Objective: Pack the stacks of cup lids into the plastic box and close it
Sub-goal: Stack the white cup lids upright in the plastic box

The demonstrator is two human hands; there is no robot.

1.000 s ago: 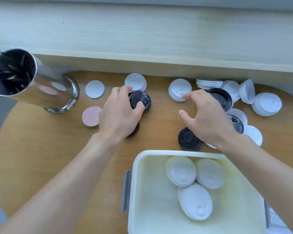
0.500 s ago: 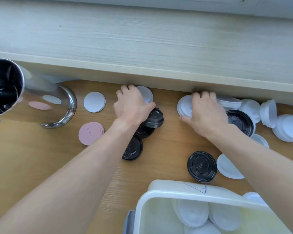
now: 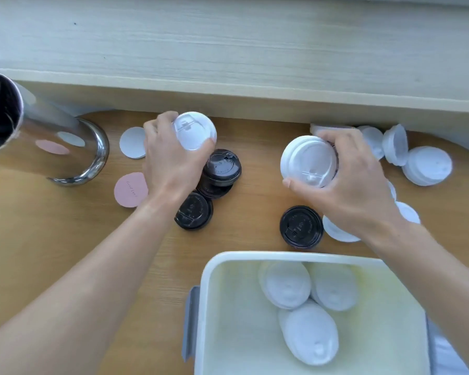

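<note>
Above the plastic box [image 3: 210, 269] holding three white lid stacks [image 3: 306, 307], I see my left hand [image 3: 171, 163] gripping one white lid [image 3: 195, 131] — right hand [image 3: 352, 190] gripping another lid stack [image 3: 307, 161]; four black lids [image 3: 301, 227] lie loose.

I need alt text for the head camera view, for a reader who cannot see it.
Seen from above, a person's left hand and right hand each grip a stack of white cup lids, left stack, right stack, over a wooden table. An open plastic box in front holds three white stacks; black lids, other white lids and a steel cup lie around.
</note>
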